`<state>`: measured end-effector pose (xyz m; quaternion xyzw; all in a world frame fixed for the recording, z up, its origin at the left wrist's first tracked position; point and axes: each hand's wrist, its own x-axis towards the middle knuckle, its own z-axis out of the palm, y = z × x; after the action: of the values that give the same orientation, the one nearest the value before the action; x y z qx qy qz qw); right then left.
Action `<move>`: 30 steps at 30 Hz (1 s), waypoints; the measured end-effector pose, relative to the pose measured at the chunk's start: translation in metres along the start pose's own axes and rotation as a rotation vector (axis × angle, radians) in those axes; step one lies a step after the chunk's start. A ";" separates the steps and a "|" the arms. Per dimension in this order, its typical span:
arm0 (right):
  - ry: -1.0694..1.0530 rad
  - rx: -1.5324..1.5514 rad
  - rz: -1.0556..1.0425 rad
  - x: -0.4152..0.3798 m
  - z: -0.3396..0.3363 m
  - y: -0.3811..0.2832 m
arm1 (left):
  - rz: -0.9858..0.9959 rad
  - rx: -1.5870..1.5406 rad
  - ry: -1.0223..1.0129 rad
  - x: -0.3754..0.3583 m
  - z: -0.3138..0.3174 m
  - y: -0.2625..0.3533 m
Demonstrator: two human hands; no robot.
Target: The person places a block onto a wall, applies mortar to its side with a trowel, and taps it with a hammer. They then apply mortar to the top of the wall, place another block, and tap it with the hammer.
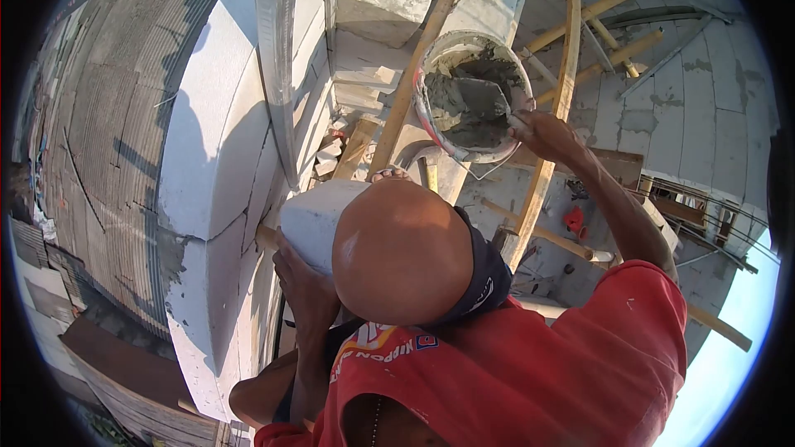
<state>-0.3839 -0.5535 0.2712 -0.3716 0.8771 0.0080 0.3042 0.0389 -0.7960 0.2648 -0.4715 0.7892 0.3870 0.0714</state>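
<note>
My right hand (542, 134) is closed around the handle of a trowel (483, 104) at the bucket's right rim. The trowel's wide blade lies in wet grey mortar (451, 128) inside the round bucket (425, 116). At the left, my left hand (305, 283) grips the near side of a pale lightweight concrete block (315, 213). My bent knee (402, 252) hides the block's right part. The block sits beside the top of a white block wall (211, 190).
Wooden poles (435, 33) and a curved plank (563, 91) run past the bucket. Another block (381, 4) rests at the far end, near a metal channel (280, 50). Left of the wall lies a corrugated roof (99, 116), lower down. My toes (389, 174) show beyond the knee.
</note>
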 end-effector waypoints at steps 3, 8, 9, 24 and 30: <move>-0.066 0.139 0.050 0.011 0.011 -0.023 | -0.018 -0.057 0.009 -0.003 -0.002 0.002; -0.236 0.508 0.189 -0.008 -0.028 -0.023 | -0.105 -0.073 -0.007 -0.003 -0.009 0.017; -0.246 0.601 0.250 -0.015 -0.033 -0.021 | -0.116 -0.070 -0.005 -0.003 -0.009 0.016; -0.336 1.523 0.332 -0.068 -0.006 0.009 | -0.164 -0.022 -0.017 0.000 -0.012 0.014; -0.313 1.546 0.215 -0.047 -0.025 0.031 | -0.126 -0.073 0.015 0.000 -0.004 0.000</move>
<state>-0.3921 -0.5070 0.3102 0.0367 0.6124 -0.5216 0.5929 0.0401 -0.7986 0.2674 -0.5256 0.7438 0.4066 0.0726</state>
